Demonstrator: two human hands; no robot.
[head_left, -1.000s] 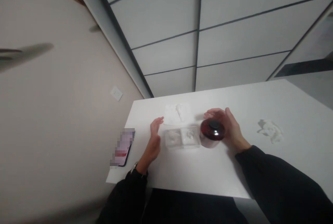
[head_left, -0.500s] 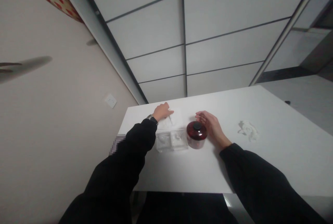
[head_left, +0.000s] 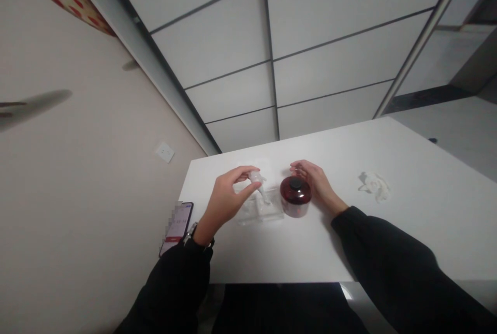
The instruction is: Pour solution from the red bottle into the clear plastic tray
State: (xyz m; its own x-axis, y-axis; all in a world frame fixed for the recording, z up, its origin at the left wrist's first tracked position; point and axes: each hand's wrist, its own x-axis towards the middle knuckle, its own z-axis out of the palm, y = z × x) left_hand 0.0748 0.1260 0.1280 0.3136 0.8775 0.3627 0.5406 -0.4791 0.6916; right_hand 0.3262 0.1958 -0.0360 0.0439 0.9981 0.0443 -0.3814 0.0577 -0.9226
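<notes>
The person's left hand [head_left: 225,200] pinches a small clear dropper-like piece [head_left: 259,185] between thumb and fingertips, lifted just above the table. Its long axis runs slanting, the wider end by the fingertips and the thin end pointing down and away to the right, toward the clear plastic box [head_left: 264,208] just under and beyond the hand. The exact kind of piece is too blurred to tell.

The right hand [head_left: 314,185] curls around the far side of one dark red round jar [head_left: 295,197], fingers touching its wall; the jar stands upright, its dark cap facing up, just to the left of that palm and touching or nearly touching the clear box.

One smartphone [head_left: 176,221] lies flat at the table edge, just left of the left wrist, its long axis pointing away from the person. One crumpled white tissue [head_left: 375,185] sits well to the right of the right hand. All of it rests on one white table [head_left: 349,241].
</notes>
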